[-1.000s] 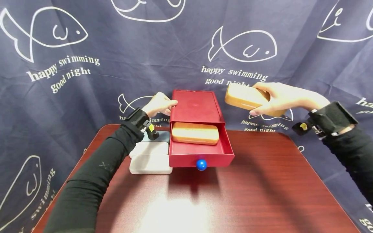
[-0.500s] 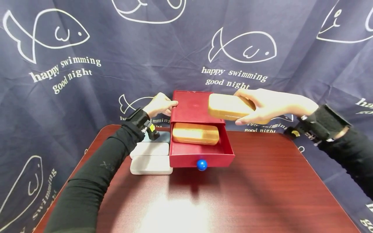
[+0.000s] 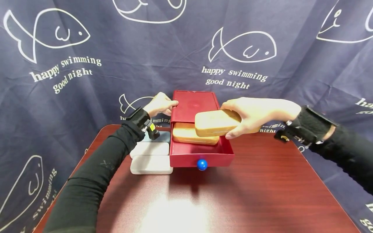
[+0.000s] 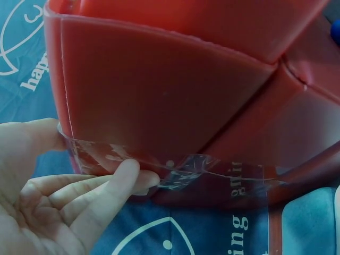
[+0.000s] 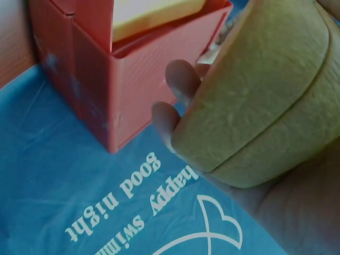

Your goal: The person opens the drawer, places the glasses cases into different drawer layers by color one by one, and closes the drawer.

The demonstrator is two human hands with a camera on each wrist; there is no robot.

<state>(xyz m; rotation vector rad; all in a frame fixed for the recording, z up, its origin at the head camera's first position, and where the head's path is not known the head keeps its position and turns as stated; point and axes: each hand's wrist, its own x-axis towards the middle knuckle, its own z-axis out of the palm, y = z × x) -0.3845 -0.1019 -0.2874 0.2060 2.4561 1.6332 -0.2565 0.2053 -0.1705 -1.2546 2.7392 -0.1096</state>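
My right hand [image 3: 259,111] grips a yellow glasses case [image 3: 215,122] from its right end, and in the right wrist view the end of this case [image 5: 260,90] shows a seam. It hangs over the pulled-out drawer [image 3: 198,160] of a red drawer box [image 3: 193,103]. A second yellow glasses case [image 3: 182,134] lies inside the drawer, partly hidden by the held one. On the drawer's front is a blue knob [image 3: 202,164]. My left hand [image 3: 158,104] holds the box by its left edge toward the back; in the left wrist view, curled fingers [image 4: 127,178] touch its side.
Two white cases, one nearer [image 3: 151,165] and one behind [image 3: 150,149], lie left of the box, with a blue-grey case [image 3: 160,137] beyond them. The brown table [image 3: 256,194] ends at a dark blue fish-print curtain [image 3: 151,58].
My right hand has carried the yellow glasses case left and down, from the right of the box to over the drawer. My left hand has stayed on the box.
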